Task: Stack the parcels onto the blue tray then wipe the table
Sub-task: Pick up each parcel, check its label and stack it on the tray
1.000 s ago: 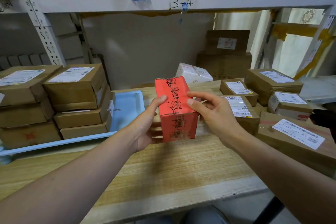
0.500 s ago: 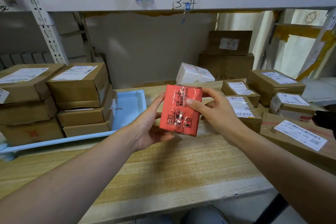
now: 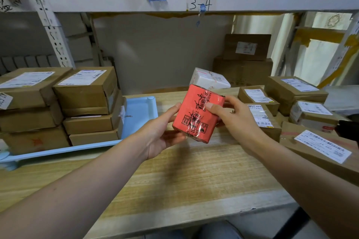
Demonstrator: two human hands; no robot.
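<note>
A red parcel (image 3: 198, 112) with black print and clear tape hangs tilted above the middle of the wooden table (image 3: 184, 176). My left hand (image 3: 165, 132) holds its left and lower side, thumb on the left edge. My right hand (image 3: 233, 118) grips its right side, thumb pressed on the red face. The blue tray (image 3: 139, 110) lies at the left and carries two stacks of brown cardboard parcels (image 3: 89, 103); its right end is bare. Several brown labelled parcels (image 3: 258, 97) lie on the table at the right.
A white wrapped parcel (image 3: 209, 79) lies behind the red one near the wall. Two larger brown boxes (image 3: 244, 60) are stacked at the back right. A white metal shelf (image 3: 174, 4) loaded with packages runs overhead. The table's front edge is near me.
Both hands have turned the red parcel over, so its large printed face now points at me, and have lifted it slightly.
</note>
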